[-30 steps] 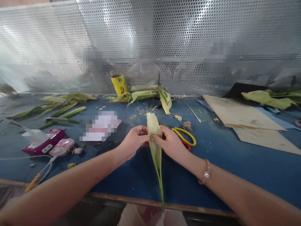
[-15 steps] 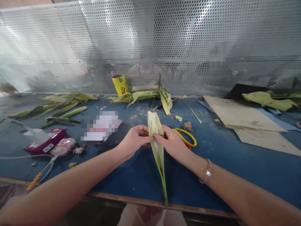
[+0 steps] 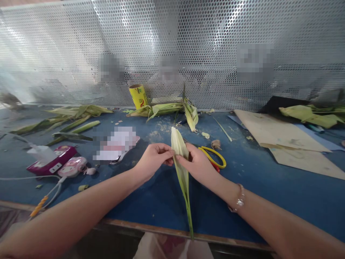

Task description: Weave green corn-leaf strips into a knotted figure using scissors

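Pale cloth [image 3: 172, 248] showed nearest, just below the brown edge [image 3: 134, 226] of a blue table [image 3: 151, 208]. The long green tail of a corn husk [image 3: 179, 147] reached down across that edge, while its broad, cream-green end rose between the two hands. The left hand [image 3: 153, 160] had its thumb and fingertips pinched at the husk's left side; the right hand [image 3: 199, 163] was clamped on its right side, thumb in front and fingers partly hidden behind. A bracelet [image 3: 239, 199] circled the right wrist.

To the left lay a white cable [image 3: 55, 189] with an orange wrap [image 3: 39, 206], a short green stub [image 3: 83, 187], a pink case [image 3: 72, 167] and, touching or nearly so, a purple box [image 3: 51, 163]. A pink-edged phone [image 3: 129, 147], partly blurred out, rested beyond them. Scissors [image 3: 221, 161] with yellow and red handles lay just beside the right hand, near a brown scrap [image 3: 216, 144].

Farther off, loose husks [image 3: 78, 111] were spread at the left, cardboard sheets [image 3: 275, 129] overlapped at the right, and more husk leaves [image 3: 307, 114] sat behind them. Peeled husks [image 3: 164, 109] lay beside a yellow tube [image 3: 138, 97] standing slightly tilted before a perforated metal screen [image 3: 194, 39]. Blurred people [image 3: 168, 75] were faintly visible through it.
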`<state>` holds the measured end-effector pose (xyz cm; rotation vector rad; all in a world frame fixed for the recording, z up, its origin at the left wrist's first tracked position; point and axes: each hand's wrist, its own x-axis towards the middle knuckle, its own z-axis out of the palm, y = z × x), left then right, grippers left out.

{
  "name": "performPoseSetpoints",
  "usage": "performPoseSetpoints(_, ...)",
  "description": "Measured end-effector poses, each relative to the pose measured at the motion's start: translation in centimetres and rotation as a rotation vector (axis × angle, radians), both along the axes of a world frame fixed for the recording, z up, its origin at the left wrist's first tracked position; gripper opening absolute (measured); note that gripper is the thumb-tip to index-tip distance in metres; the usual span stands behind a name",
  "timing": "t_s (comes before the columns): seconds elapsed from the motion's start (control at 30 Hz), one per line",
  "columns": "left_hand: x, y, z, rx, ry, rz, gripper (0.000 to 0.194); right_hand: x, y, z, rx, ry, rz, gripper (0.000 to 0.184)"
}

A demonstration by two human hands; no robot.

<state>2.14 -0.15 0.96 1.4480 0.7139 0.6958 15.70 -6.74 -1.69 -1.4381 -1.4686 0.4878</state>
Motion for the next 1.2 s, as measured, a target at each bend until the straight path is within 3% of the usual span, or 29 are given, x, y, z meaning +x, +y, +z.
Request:
performPoseSetpoints(0.3, 0.2, 0.0, -0.1, -0.203, -0.09, -0.008, 0.009, 0.1, -0.1, 0.1, 0.125, -0.068, -0.024, 0.008)
performPoseSetpoints(0.57, 0.3, 0.3, -0.1, -0.273, -0.081, 0.026, 0.009, 0.1, -0.4, 0.5, 0.197, -0.102, 0.115, 0.01)
performPoseSetpoints(0.67, 0.3, 0.2, -0.1, -0.255, -0.089, 0.042, 0.013, 0.3, -0.2, 0.4, 0.179, -0.069, 0.151, 0.008)
performPoseSetpoints(0.97, 0.3, -1.1, -0.3, 0.002, 0.022, -0.058, 0.019, 0.5, 0.5, 0.0, 0.066, 0.129, 0.014, 0.007)
performPoseSetpoints(1.2, 0.3, -0.8, -0.2, -0.075, 0.025, -0.01, 0.011, 0.5, 0.5, 0.0, 0.05, 0.192, -0.005, 0.01)
